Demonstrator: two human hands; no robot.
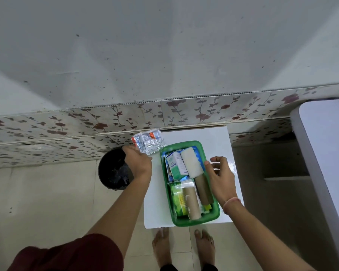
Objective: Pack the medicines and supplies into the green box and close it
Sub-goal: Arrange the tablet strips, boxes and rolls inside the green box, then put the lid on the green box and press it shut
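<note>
Green box (189, 222) sits lidless on a small white table (155, 208), its long side running away from the person, set toward the table's right half. Contents observed: a white-and-teal carton (177, 164) leaning in the far half, a white foam-like block (192, 162) just to its right, and blue packaging showing beneath both. In the near half lie two brown cardboard rolls (192, 204) side by side, lengthwise, the right-hand roll reaching further back; a green-and-yellow packet (177, 198) lies left of them. Contents fill the box close to its rim.

Surroundings: a black round bin (111, 171) stands on the tiled floor to the left of the table, partly covered by the left forearm. Floral wall tiling (184, 112) runs behind the table. A pale flat surface (329, 153) occupies the right edge of view. Bare feet (184, 249) stand just in front of the table.

Left hand (138, 163) is raised over the table's left edge, fingers pinched on the near edge of a bundle of silver blister strips (148, 142) with orange markings; the bundle is held in the air beside the box's far left corner. Right hand (220, 177) hovers at the box's right rim, fingers loosely curled and spread, holding nothing; whether the fingertips touch the rim cannot be told.
</note>
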